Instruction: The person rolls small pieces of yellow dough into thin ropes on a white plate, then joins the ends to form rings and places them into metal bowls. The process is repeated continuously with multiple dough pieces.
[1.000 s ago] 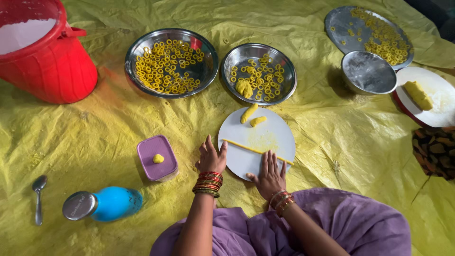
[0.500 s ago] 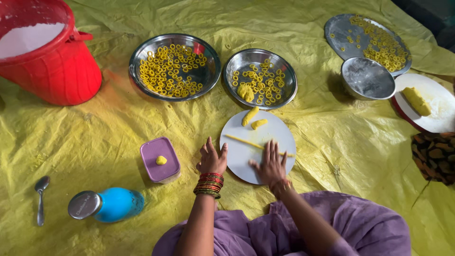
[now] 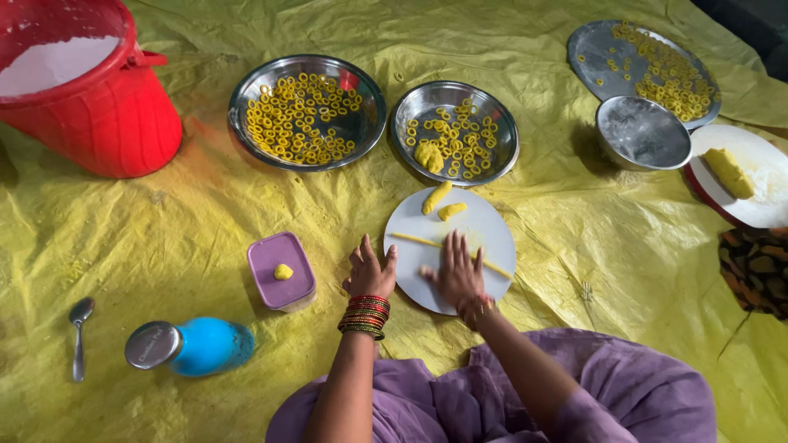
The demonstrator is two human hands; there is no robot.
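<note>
My right hand (image 3: 455,271) lies flat, fingers spread, on a thin yellow dough rope (image 3: 414,240) that stretches across the round white board (image 3: 480,226). My left hand (image 3: 369,269) rests open at the board's left edge, wrist stacked with red bangles. Two short dough pieces (image 3: 443,203) lie at the board's far side. Just beyond stands a steel plate (image 3: 499,123) with several small dough rings and a dough lump (image 3: 428,155).
A larger steel plate (image 3: 361,90) of rings sits left of it. A red bucket (image 3: 107,115) of white flour stands far left. A purple box (image 3: 281,271), blue bottle (image 3: 193,346) and spoon (image 3: 79,332) lie near left. An upturned steel bowl (image 3: 643,131), ring tray (image 3: 599,49) and white plate (image 3: 767,184) sit right.
My right hand has slid forward over the dough rope, away from the board's near edge. The left hand stays at the board's left edge.
</note>
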